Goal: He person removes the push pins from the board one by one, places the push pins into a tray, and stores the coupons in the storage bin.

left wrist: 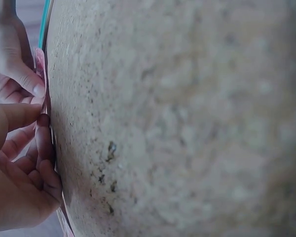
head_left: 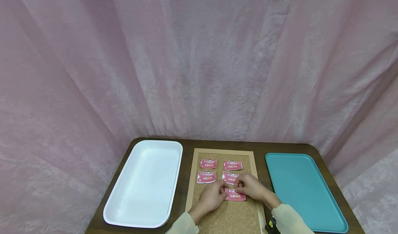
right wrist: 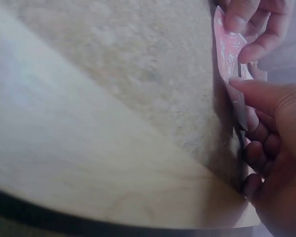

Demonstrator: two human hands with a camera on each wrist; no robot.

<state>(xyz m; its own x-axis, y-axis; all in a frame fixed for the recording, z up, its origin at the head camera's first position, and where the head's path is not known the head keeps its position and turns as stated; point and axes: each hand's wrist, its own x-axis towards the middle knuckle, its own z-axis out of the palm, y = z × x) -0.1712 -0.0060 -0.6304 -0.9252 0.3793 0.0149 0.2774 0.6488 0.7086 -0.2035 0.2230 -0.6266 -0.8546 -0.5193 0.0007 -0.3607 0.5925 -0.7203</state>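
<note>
A red-pink paper coupon point(head_left: 235, 195) with white and yellow print lies low on a wood-framed corkboard point(head_left: 230, 220). My left hand point(head_left: 212, 195) pinches its left edge between thumb and index finger. At its upper right, my right hand point(head_left: 251, 187) holds the same coupon, with the thumb on the printed face. The right wrist view shows this coupon point(right wrist: 229, 57) bent and lifted off the cork. Above it are more coupons: one point(head_left: 229, 177) partly covered by my right hand, others point(head_left: 206, 177) in the left column and the top row.
A white tray point(head_left: 107, 216) stands left of the corkboard. To the right is a teal tray point(head_left: 306, 189). Both rest on a dark brown table point(head_left: 188, 158), and a pink curtain point(head_left: 199, 71) hangs behind. A black object point(head_left: 272, 226) shows by my right wrist.
</note>
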